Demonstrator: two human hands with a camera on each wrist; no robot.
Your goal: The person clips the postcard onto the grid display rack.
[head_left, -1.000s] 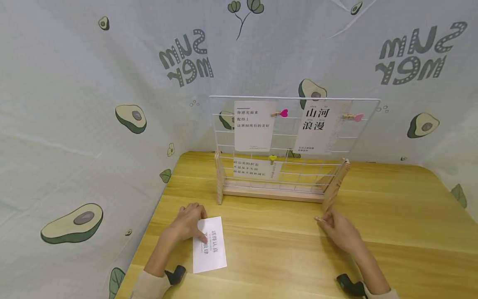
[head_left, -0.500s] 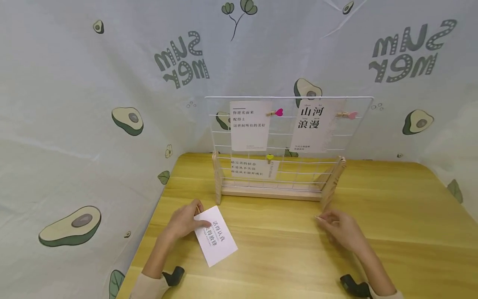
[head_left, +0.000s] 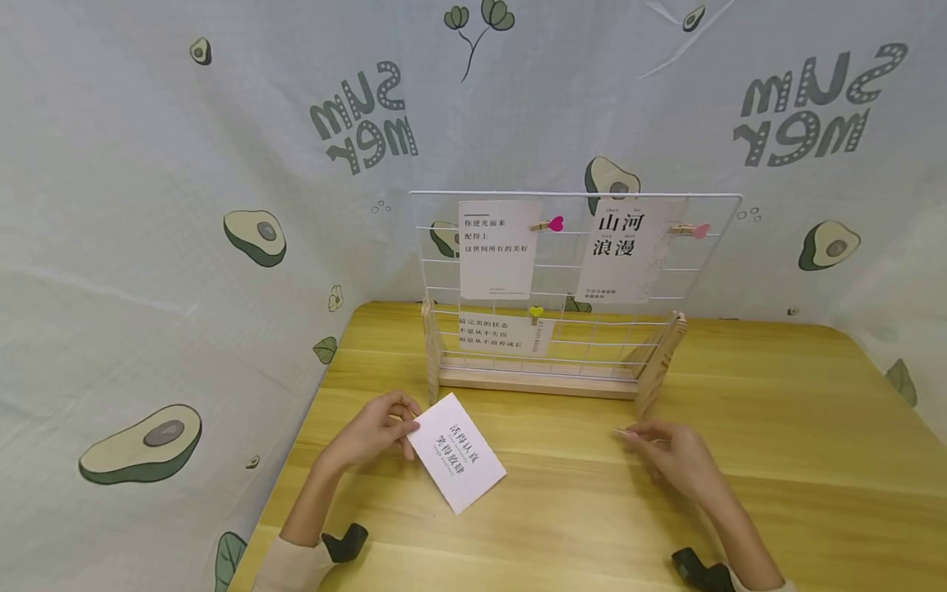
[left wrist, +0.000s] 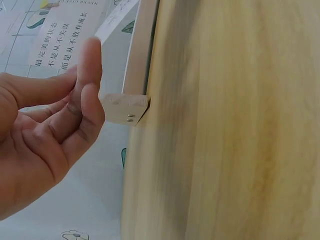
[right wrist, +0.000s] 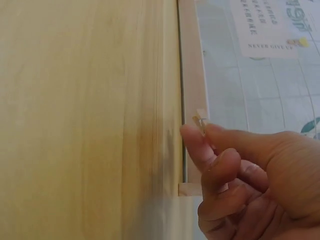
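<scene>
My left hand [head_left: 379, 429] pinches a white card [head_left: 460, 477] with dark Chinese lettering by its upper left corner, thumb on the printed face. The card slants over the table in front of the rack's left foot. At the right, my right hand [head_left: 676, 462] pinches a small wooden clothespin [right wrist: 200, 123] between thumb and index finger, its clip end pointing out past the fingertips. Behind both hands stands a white wire grid rack [head_left: 562, 266] on a wooden base [head_left: 540, 382].
Clipped to the grid are a left card [head_left: 496, 271] with a magenta heart clothespin [head_left: 553, 224], a right card [head_left: 621, 267] with a pink heart clothespin [head_left: 699, 231], and a lower card [head_left: 491, 337] with a yellow-green one [head_left: 536, 313]. An avocado-print cloth [head_left: 148, 288] hangs behind the wooden table [head_left: 777, 427].
My left hand has lifted the card and moved it rightward, turning it counterclockwise, with its grip now at the corner. My right hand, still pinching the clothespin, has shifted slightly left.
</scene>
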